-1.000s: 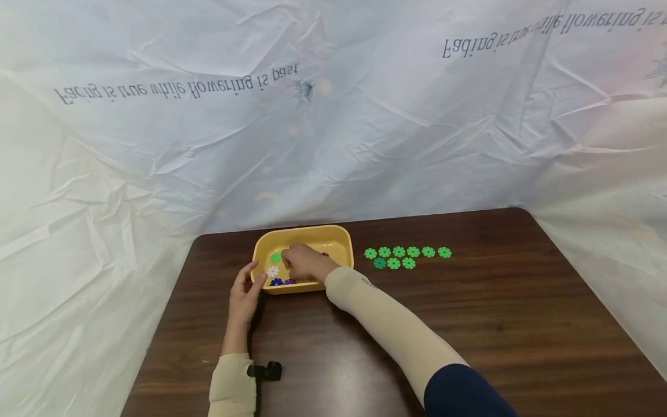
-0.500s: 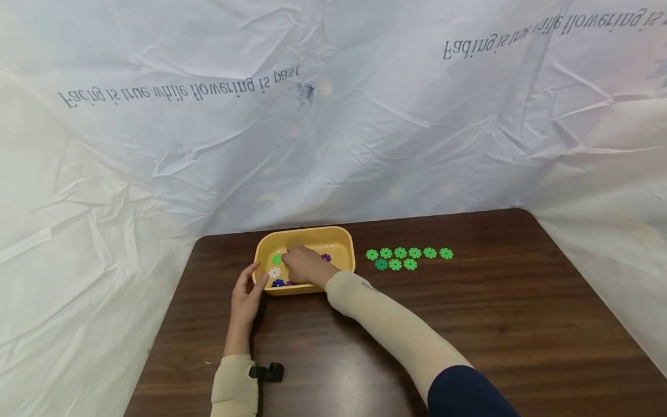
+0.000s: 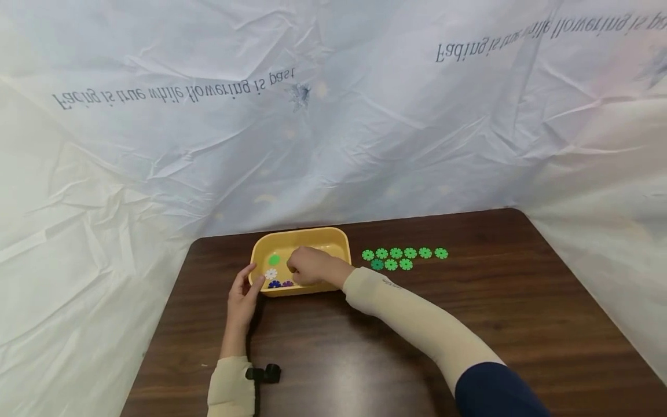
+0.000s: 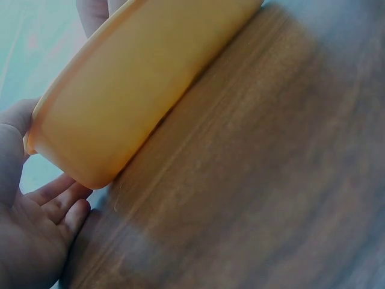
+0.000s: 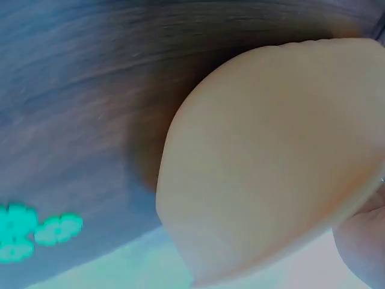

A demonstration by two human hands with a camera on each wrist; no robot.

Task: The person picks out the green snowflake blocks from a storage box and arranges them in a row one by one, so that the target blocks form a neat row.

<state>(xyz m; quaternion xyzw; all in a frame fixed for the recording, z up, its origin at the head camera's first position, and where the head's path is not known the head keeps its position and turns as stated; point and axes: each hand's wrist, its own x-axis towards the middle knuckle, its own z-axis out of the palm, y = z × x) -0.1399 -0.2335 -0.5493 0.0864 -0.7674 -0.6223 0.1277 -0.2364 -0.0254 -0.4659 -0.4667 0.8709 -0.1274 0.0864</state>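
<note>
A yellow plastic basin (image 3: 297,292) stands at the back left of the table. My left hand (image 3: 241,304) grips its left end, the thumb at the rim and the fingers along the outer wall; in the left wrist view the thumb (image 4: 15,120) touches the rim. My right hand (image 3: 315,267) reaches down inside the basin with bent fingers. Its fingertips, and whatever they touch, are hidden. Left of it in the basin lie a light green disc (image 3: 274,259), a white snowflake disc (image 3: 271,274), a dark blue one (image 3: 274,284) and a purple one (image 3: 288,284).
Right of the basin, several light green snowflake discs (image 3: 410,253) lie in two rows, with a darker green disc (image 3: 377,264) at the lower row's left end. A white printed sheet (image 3: 333,145) hangs behind the brown table (image 3: 417,313).
My right hand has shifted a little to the right within the basin, and the purple disc on the right side is now hidden. My left hand stays at the rim.
</note>
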